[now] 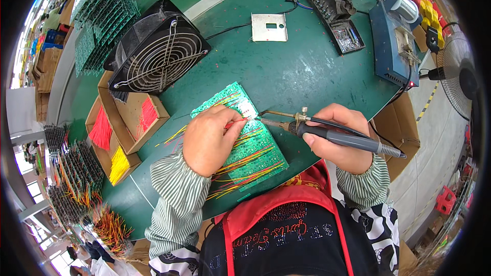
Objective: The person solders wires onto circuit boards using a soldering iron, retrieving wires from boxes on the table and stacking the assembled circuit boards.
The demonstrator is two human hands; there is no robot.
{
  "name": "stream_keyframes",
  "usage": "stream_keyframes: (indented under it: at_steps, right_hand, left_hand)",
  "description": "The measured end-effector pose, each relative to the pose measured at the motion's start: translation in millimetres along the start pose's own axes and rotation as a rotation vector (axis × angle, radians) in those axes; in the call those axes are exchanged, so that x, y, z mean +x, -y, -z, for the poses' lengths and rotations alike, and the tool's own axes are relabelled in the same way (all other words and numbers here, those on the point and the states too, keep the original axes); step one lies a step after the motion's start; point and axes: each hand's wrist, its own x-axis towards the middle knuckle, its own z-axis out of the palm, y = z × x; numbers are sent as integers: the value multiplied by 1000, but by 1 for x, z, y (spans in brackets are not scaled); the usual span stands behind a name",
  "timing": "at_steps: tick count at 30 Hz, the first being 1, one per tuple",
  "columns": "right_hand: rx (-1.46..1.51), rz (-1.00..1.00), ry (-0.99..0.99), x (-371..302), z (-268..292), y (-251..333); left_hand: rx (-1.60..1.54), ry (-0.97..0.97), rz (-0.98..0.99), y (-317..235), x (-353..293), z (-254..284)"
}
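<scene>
A green circuit board panel lies on the table in front of me, with red and yellow wires running off its left side. My left hand is over the panel's left part, thumb and forefinger pinched on a red wire whose end meets the board. In my right hand is a grey-handled soldering iron with a thin brass feed tube alongside. Its tip reaches the board close to the wire's end; whether they touch is too small to tell.
Left of the panel, cardboard trays hold red and yellow wires. A black fan stands behind them, near stacked boards. A blue solder feeder with a spool is at the far right, beside an open black box and a metal plate.
</scene>
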Motion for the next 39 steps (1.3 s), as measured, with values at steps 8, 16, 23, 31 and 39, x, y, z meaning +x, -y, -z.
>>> stream_keyframes:
  at_steps: [8, 16, 23, 31, 39]
  right_hand:
    - [-27, 8, 10, 7, -3, -4]
    - [13, -5, -12, 5, 1, -2]
    - [-4, 56, 6, -1, 5, 0]
    - [43, 137, 130, -15, -18, 0]
    - [39, 185, 191, -13, -43, 2]
  left_hand:
    - [-33, 4, -16, 5, 3, -1]
    - [-42, 20, -21, 6, 3, 1]
    - [-4, -58, -46, 1, -6, 10]
    - [-51, -11, 88, 5, -63, 23]
    - [-179, 43, 221, 23, -77, 15]
